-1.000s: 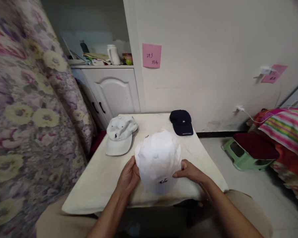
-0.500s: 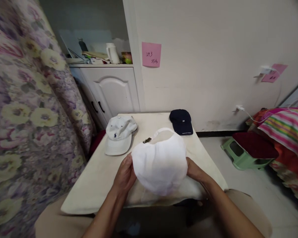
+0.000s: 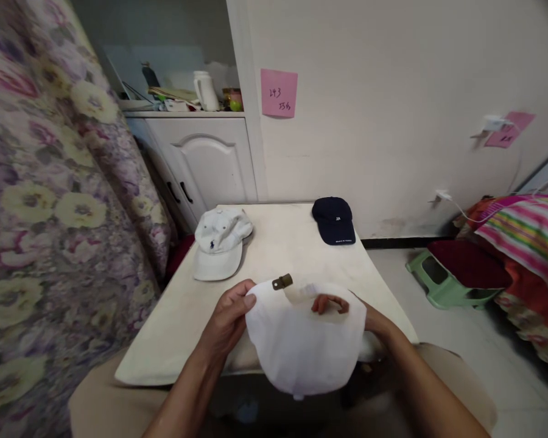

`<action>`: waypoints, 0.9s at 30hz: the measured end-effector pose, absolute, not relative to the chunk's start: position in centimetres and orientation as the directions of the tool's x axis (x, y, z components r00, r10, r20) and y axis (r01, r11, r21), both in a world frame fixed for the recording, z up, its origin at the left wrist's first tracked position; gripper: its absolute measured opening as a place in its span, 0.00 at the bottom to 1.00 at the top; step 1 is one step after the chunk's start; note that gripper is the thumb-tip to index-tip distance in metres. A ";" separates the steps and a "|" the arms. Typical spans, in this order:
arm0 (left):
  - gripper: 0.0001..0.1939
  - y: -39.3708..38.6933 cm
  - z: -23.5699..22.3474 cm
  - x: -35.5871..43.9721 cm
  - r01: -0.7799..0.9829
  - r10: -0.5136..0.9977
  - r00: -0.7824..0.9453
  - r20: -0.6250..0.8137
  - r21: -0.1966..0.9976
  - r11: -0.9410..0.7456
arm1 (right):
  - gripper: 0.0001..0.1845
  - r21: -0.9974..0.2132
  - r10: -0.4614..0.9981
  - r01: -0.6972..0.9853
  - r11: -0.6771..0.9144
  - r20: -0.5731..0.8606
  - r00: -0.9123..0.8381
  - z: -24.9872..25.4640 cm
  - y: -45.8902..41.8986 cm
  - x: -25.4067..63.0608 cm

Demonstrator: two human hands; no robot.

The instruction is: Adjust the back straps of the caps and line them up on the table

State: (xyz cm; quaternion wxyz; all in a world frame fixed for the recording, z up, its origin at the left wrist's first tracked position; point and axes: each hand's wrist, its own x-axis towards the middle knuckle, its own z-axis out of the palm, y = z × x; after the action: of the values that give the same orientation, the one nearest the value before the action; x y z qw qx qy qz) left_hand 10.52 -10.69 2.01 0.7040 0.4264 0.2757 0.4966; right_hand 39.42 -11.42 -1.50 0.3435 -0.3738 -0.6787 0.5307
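Observation:
A white baseball cap (image 3: pixel 305 347) is held over the table's near edge, its crown button pointing down toward me. The back strap is undone, with a brass buckle (image 3: pixel 282 281) standing at its left end. My left hand (image 3: pixel 231 313) pinches the cap's left rim, thumb on top. My right hand (image 3: pixel 331 303) reaches behind the right side; its fingertips show through the back opening, while the rest is covered by the cap. On the table lie a pale grey cap (image 3: pixel 221 240) with a small dark logo, at left, and a navy cap (image 3: pixel 333 219) at far right.
The cream-covered table (image 3: pixel 274 234) stands against the wall. A floral curtain (image 3: pixel 68 243) hangs at left, beside a white cabinet (image 3: pixel 210 161) with a white jug (image 3: pixel 205 91) on its shelf. To the right are a green stool (image 3: pixel 429 283) and a bed with striped cover (image 3: pixel 525 225).
The white cap has come lower and nearer to me and tipped, and its strap has come apart at the buckle. My right hand's fingers now show through the back opening.

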 end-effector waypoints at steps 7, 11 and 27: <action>0.15 -11.5 2.2 10.8 -0.405 0.932 0.362 -0.010 0.899 0.167 | 0.12 -0.961 0.851 0.225 0.161 0.020 -0.524 -0.7 -11.8 39.4; 0.15 -11.7 2.4 10.8 -0.431 0.938 0.346 -0.008 0.887 0.167 | 0.12 -0.968 0.849 0.196 0.159 0.032 -0.528 -1.1 -12.0 39.2; 0.15 -12.5 3.1 10.0 -0.478 0.939 0.338 0.067 0.871 0.110 | 0.09 -0.991 0.914 0.021 0.129 0.111 -0.389 -3.9 -11.6 37.9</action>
State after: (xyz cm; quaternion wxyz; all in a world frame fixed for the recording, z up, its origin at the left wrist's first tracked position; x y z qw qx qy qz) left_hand 9.98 -12.54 3.14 0.6954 0.4306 0.2674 0.5094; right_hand 37.88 -11.63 -3.89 0.4093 -0.3712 -0.6301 0.5457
